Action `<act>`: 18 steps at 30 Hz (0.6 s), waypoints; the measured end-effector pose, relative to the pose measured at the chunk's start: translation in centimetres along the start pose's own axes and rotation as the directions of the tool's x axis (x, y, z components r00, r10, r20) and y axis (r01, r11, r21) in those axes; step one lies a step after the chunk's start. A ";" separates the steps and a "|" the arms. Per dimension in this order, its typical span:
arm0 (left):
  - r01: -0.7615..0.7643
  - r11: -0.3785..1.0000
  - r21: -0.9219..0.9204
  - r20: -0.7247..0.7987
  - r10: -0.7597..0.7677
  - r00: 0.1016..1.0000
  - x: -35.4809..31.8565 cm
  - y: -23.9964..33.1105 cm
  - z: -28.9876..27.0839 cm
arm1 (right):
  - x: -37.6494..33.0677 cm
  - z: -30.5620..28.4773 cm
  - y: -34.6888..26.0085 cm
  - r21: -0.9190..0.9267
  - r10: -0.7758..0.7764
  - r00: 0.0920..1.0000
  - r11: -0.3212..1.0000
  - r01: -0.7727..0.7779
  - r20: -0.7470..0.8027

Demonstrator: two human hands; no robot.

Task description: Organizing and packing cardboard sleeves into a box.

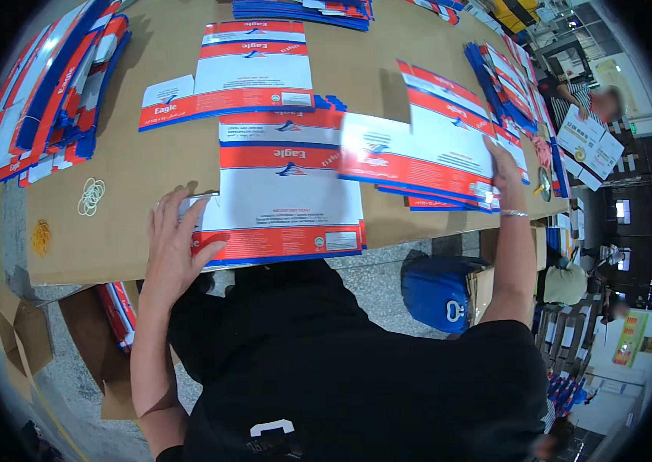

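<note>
A flat printed carton blank (279,200), white, red and blue, lies in front of me on the table, on top of others. My left hand (175,242) rests at its left flap, fingers spread; a thin shiny strip shows by the fingertips, too small to name. My right hand (504,168) grips the right edge of another carton blank (449,146), which is tilted and slightly blurred. Beneath this one, more blanks (441,202) show at the table's front edge. Farther back, a separate carton blank (253,73) lies flat.
Bundled blanks (72,92) are stacked at the left, with other stacks at the back (303,11) and right (507,85). White rubber bands (91,196) and yellow ones (41,239) lie at left. A blue container (441,292) stands below the table. Another person (584,104) holds printed sheets.
</note>
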State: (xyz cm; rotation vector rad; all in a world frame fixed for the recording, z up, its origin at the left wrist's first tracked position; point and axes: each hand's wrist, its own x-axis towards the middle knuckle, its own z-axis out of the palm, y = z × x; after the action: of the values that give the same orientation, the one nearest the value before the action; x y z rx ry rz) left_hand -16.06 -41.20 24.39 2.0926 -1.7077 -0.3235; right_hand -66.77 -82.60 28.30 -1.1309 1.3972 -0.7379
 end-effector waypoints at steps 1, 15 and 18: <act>0.000 1.000 -0.011 0.000 0.000 1.000 0.0 -0.1 0.7 | 0.9 -3.1 -0.3 -0.019 -0.007 1.000 1.000 0.007 0.021; 0.153 0.987 0.050 0.184 -0.159 0.970 0.0 -0.8 0.8 | -8.2 11.9 2.4 -0.773 -0.084 0.768 -0.068 0.631 0.634; 0.158 0.987 0.035 0.165 -0.162 0.973 0.3 -0.5 1.1 | -11.0 13.3 3.9 -0.810 -0.116 0.805 -0.166 0.562 0.582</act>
State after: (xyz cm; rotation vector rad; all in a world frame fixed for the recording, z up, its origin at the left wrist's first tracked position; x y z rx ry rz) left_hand -16.00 -41.56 23.22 2.2816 -1.6424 -0.5457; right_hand -55.81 -68.84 26.53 -2.8367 1.1737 0.4662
